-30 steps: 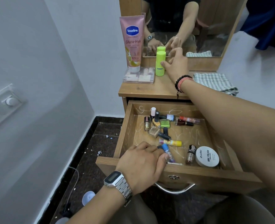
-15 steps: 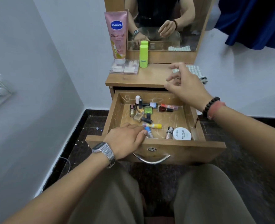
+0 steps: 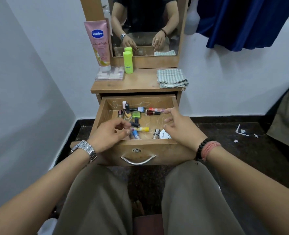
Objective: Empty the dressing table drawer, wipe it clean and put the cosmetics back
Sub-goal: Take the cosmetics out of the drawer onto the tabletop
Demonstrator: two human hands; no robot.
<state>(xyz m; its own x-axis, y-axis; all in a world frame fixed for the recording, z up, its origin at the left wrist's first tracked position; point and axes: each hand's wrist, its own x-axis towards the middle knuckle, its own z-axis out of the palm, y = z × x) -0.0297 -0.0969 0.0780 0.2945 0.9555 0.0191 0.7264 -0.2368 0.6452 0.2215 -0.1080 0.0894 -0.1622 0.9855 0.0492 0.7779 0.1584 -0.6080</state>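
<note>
The wooden drawer [image 3: 140, 144] of the dressing table stands pulled out. Inside lie several small cosmetics: a green nail polish bottle [image 3: 136, 114], a yellow tube [image 3: 143, 129], a red tube [image 3: 156, 109], a dark red bottle [image 3: 153, 113], a blue tube [image 3: 135, 134] and a white round jar [image 3: 164, 134]. My left hand [image 3: 109, 134] hovers over the drawer's near left part, fingers loosely curled above the blue tube, holding nothing that I can see. My right hand [image 3: 179, 128] hangs relaxed over the near right part, half covering the white jar.
On the tabletop stand a pink Vaseline tube [image 3: 99, 43], a clear box [image 3: 109, 75] and a green bottle [image 3: 128, 62]; a folded checked cloth [image 3: 171, 78] lies at the right. A mirror [image 3: 145, 22] rises behind. A blue fabric [image 3: 242, 22] hangs at the upper right. My knees sit below the drawer handle [image 3: 137, 160].
My right hand left the green bottle on the tabletop and came down over the drawer's right side. My left hand lifted off the drawer's front edge. The view pulled back.
</note>
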